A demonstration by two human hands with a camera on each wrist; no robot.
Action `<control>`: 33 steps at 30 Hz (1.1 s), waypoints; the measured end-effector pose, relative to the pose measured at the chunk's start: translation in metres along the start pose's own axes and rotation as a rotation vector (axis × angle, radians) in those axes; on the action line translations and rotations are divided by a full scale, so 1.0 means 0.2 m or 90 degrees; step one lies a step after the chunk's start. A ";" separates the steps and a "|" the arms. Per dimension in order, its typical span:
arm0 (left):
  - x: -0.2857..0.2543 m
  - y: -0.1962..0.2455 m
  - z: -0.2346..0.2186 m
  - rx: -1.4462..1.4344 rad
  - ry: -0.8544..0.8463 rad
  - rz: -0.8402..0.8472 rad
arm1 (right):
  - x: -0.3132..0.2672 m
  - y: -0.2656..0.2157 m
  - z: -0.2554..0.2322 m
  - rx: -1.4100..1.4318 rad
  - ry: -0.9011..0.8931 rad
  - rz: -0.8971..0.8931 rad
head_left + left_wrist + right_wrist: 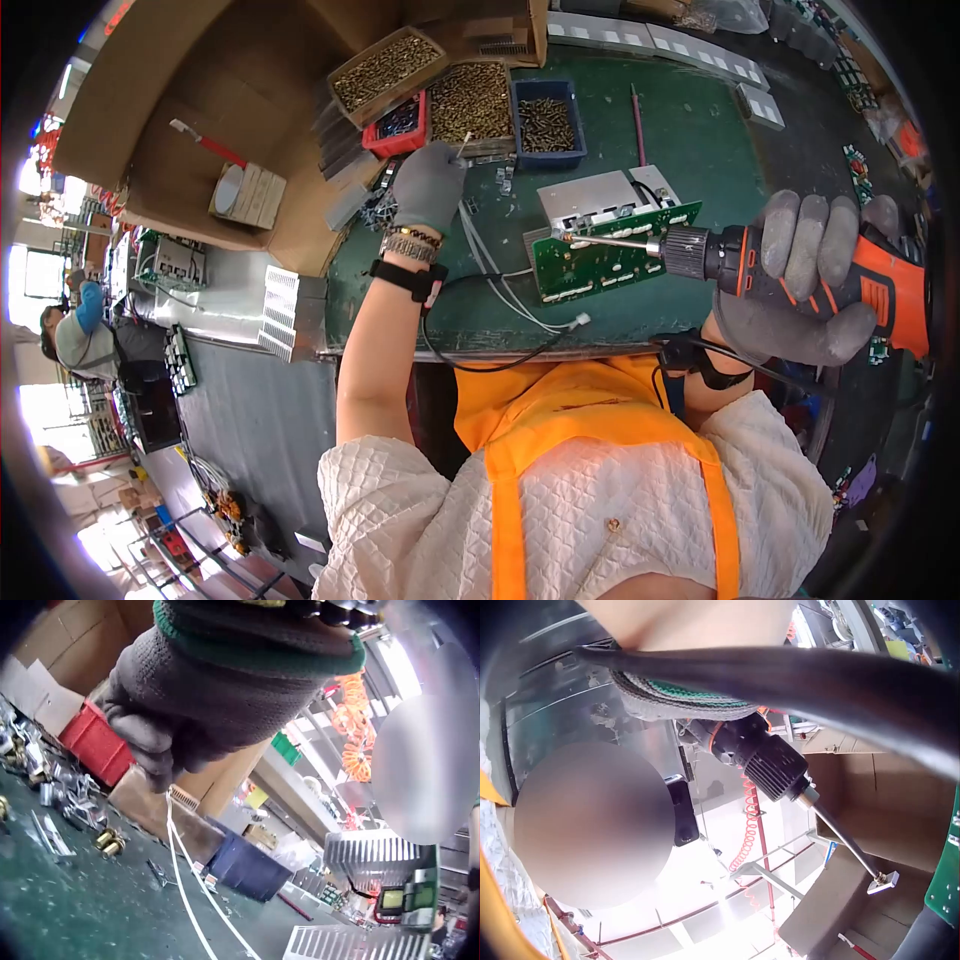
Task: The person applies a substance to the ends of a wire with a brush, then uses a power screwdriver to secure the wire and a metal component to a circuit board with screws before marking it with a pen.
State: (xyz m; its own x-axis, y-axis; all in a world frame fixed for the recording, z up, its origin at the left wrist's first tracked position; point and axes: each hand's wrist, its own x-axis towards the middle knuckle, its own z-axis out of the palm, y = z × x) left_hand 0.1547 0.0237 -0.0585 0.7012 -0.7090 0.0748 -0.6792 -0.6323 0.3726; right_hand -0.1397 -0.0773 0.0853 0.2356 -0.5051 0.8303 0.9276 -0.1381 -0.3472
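Note:
My gloved left hand (430,185) is over the near side of the screw bins. In the left wrist view, its fingertips pinch the upper end of a thin white cable (174,847), whose strands run down to the table. My gloved right hand (815,255) grips an orange and black power drill (745,262). Its long bit (847,838) carries a small metal plate (885,883) with a screw at the tip. In the head view, the bit overlaps a green circuit board (610,262), which stands on edge against silver heat sinks (585,198).
Brass screws fill an open box (470,100) and a blue bin (547,125); a red bin (400,130) stands beside them. Small metal clips (378,212) lie left of the hand. A large cardboard box (190,130) stands at left. A dark red rod (638,125) lies behind the board.

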 end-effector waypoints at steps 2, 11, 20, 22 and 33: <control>-0.04 0.01 -0.01 -0.166 0.100 0.089 | 0.04 0.00 -0.08 -0.021 0.007 0.008; -0.35 0.26 -0.12 -0.411 -0.072 0.219 | 0.28 0.23 -0.36 -0.044 -0.051 0.355; -0.34 0.30 -0.13 -0.346 -0.073 0.283 | 0.33 0.46 -0.26 -0.037 0.120 0.409; -0.35 0.29 -0.12 -0.364 -0.066 0.287 | 0.34 0.47 -0.23 0.006 0.126 0.433; -0.39 0.30 -0.10 -0.478 -0.083 0.201 | 0.45 0.61 -0.10 -0.096 0.012 0.561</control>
State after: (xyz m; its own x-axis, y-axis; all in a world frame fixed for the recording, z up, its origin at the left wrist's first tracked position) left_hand 0.0634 0.0474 -0.0237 0.4399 -0.8779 0.1890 -0.4823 -0.0534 0.8744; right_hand -0.0113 -0.1557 0.1088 0.8382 -0.4952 0.2285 0.3642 0.1963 -0.9104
